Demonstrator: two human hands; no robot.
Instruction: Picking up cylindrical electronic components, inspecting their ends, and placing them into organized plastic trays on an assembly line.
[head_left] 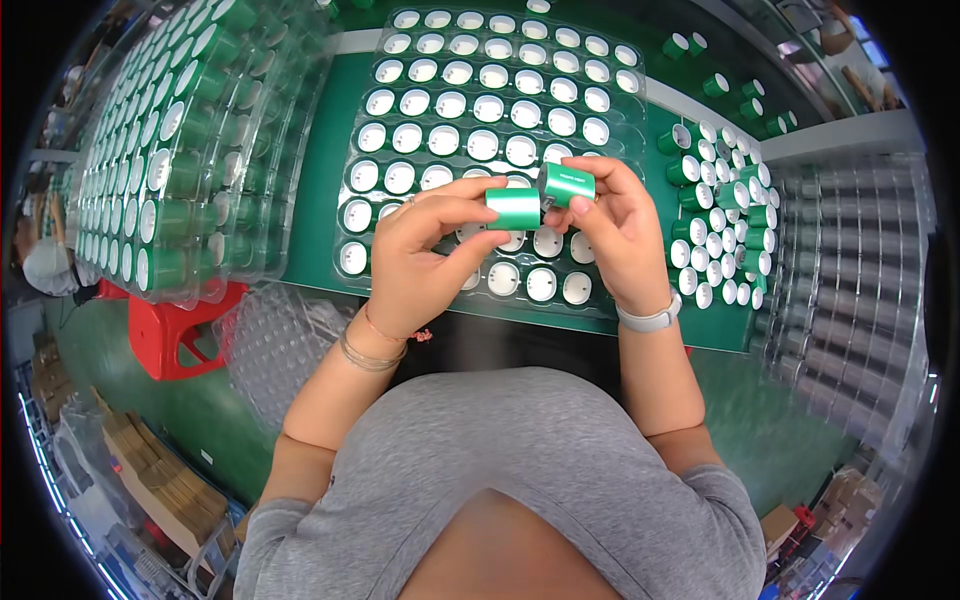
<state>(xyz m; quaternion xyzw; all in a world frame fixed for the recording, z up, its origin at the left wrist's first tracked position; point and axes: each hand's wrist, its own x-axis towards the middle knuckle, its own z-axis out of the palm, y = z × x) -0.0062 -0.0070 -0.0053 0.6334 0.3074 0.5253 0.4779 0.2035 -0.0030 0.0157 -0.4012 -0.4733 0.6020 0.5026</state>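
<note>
Over the near half of a clear plastic tray [335,215], my left hand [425,240] pinches a shiny green cylinder [514,210] lying sideways between thumb and fingers. Just to its right, my right hand [625,225] grips a second green cylinder [570,186], with small pale print on its side and a dark end facing left. The two cylinders are very close; whether they touch I cannot tell. Rows of similar cylinders stand in the tray below, their white round ends up, such as the white-topped cylinder [503,279] at the near side. My hands hide part of the rows.
Stacked clear trays of green cylinders [160,190] rise at the left. Loose green cylinders [725,215] crowd the green table [320,190] at the right, beside upright clear empty trays [850,280]. A red stool [165,335] and a clear tray [280,350] are at the lower left.
</note>
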